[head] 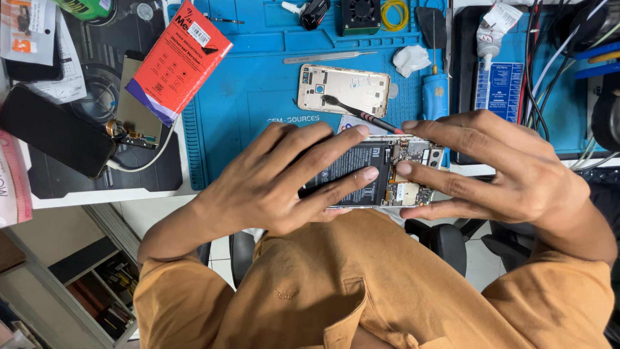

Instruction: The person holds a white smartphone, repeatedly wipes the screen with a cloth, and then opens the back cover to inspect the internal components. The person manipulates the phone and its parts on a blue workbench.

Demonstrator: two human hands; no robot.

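An opened smartphone [387,173] with its black battery and circuit board exposed is held above my lap, between both hands. My left hand [278,181] grips its battery end, fingers laid across the battery. My right hand [510,168] holds the board end, its fingertips resting on the circuit board. The phone's pale gold back cover [345,87] lies on the blue work mat [258,97], with a black brush [358,113] resting across it.
On the mat lie metal tweezers [326,57], a blue-handled screwdriver [434,90], a white wad [411,59], a small fan [360,14] and a yellow coil [394,13]. A red package [177,61], a display panel [135,106] and a black phone [55,139] lie left. Cables hang right.
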